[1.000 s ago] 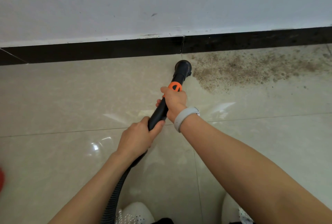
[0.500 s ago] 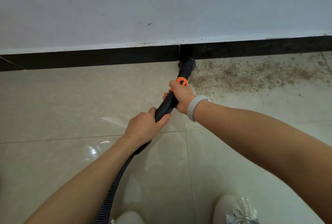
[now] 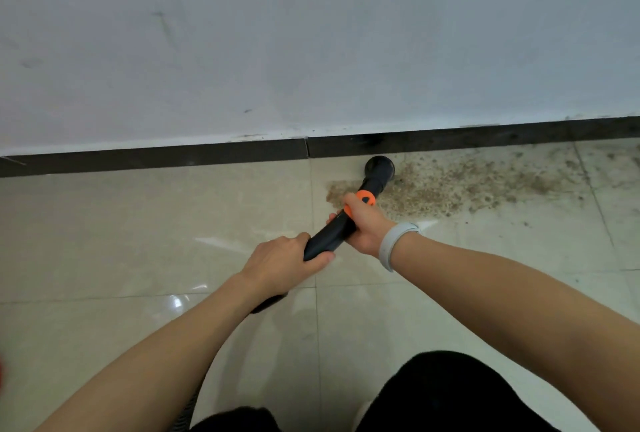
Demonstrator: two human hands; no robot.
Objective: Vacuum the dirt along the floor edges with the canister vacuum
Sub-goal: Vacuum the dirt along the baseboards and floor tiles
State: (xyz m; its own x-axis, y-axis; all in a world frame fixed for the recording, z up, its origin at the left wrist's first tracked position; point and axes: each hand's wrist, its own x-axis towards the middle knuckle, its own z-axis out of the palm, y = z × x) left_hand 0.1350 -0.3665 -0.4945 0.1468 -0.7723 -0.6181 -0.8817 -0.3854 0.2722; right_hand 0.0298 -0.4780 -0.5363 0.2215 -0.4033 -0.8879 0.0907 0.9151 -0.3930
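A black vacuum wand (image 3: 332,234) with an orange ring (image 3: 363,196) points at the floor edge. Its round nozzle (image 3: 379,168) sits on the tile just short of the dark baseboard (image 3: 485,137), at the left end of a brown dirt patch (image 3: 450,185). My right hand (image 3: 365,223), with a pale wristband, grips the wand just behind the orange ring. My left hand (image 3: 287,265) grips the wand's lower end, where the ribbed hose (image 3: 187,414) passes out of sight under my arm.
Glossy beige floor tiles (image 3: 138,223) run left of the nozzle without visible dirt. A white wall (image 3: 311,50) rises above the baseboard. More scattered dirt (image 3: 609,168) lies far right. My dark-clad knees (image 3: 450,393) fill the bottom of the view.
The nozzle has pulled back a little from the baseboard and shifted right into the dirt patch. Both hands kept their grip. My view has tilted up and my knees have come into sight.
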